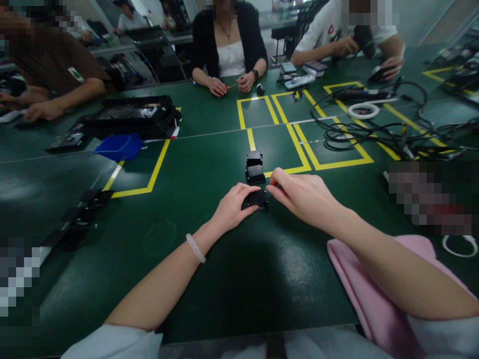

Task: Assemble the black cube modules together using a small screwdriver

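A small black box-like part (257,199) lies on the green table, and my left hand (236,205) grips it between thumb and fingers from the left. Close to its right side is my right hand (295,193), closed in a pinch on something thin and dark that is too small to make out. Just beyond the held part, two similar black parts (255,167) stand in a row on the table, one behind the other, near a yellow tape line.
A blue tray (119,146) and stacked black trays (130,117) are at left, with more black parts (84,212) below. Black cables (348,137) lie at right. A pink cloth (359,279) is under my right forearm. Several people sit across the table (209,119).
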A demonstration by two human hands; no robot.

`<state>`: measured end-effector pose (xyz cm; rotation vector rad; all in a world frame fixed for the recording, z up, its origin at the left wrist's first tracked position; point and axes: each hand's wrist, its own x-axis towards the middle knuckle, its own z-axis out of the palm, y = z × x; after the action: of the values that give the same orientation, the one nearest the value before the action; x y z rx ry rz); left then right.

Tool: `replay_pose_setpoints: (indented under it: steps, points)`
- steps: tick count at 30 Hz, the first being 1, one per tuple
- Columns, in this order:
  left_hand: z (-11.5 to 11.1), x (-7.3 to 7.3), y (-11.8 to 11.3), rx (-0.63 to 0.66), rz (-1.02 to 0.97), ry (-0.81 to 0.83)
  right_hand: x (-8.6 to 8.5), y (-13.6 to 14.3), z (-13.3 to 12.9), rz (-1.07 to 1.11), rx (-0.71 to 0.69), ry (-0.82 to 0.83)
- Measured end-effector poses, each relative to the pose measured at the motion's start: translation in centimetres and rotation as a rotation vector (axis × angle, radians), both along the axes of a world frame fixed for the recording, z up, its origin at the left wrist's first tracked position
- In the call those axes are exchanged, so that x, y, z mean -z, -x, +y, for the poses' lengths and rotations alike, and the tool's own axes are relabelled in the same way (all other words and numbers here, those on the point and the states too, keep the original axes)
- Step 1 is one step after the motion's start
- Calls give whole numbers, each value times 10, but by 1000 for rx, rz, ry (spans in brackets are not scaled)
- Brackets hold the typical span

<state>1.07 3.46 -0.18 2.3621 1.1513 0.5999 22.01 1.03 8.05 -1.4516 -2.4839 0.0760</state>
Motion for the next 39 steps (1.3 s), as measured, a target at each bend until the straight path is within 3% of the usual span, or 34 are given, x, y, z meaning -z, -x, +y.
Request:
replay_pose_setpoints:
  steps: [19,39]
  points:
    - [0,1,0,7,10,-6,-2,2,0,26,-40,21]
    - [1,2,0,-1,6,-11,1,2,1,26,4,-11]
